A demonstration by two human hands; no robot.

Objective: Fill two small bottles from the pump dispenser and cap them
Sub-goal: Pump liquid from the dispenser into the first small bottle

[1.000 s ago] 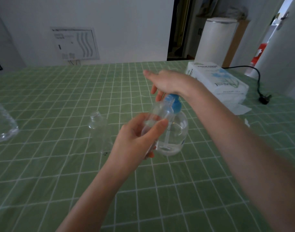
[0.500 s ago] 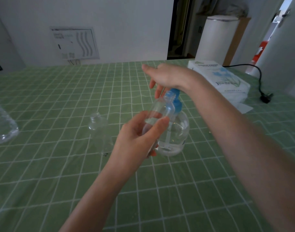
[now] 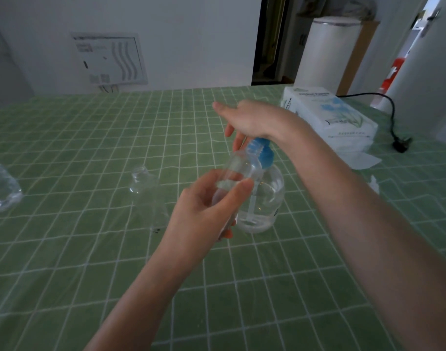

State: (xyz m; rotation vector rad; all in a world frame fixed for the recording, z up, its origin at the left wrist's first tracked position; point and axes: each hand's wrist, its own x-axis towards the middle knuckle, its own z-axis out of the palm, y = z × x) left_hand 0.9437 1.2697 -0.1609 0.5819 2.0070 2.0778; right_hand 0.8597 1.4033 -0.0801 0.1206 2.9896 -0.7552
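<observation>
A clear round pump dispenser (image 3: 266, 198) with a blue pump head (image 3: 263, 153) stands on the green checked tablecloth. My right hand (image 3: 252, 120) lies flat on top of the pump head, fingers straight. My left hand (image 3: 204, 214) grips a small clear bottle (image 3: 239, 171), tilted, its open neck up against the blue spout. A second small clear bottle (image 3: 144, 188) stands uncapped on the cloth to the left. No caps can be seen.
A white pack of tissues (image 3: 328, 117) lies at the back right, with a black cable and plug (image 3: 400, 143) beyond it. Part of a larger clear bottle (image 3: 1, 191) shows at the left edge. The table (image 3: 64, 249) runs back to a wall.
The blue pump head stands a little higher under my right hand than a second ago. My left hand keeps the small bottle at the spout.
</observation>
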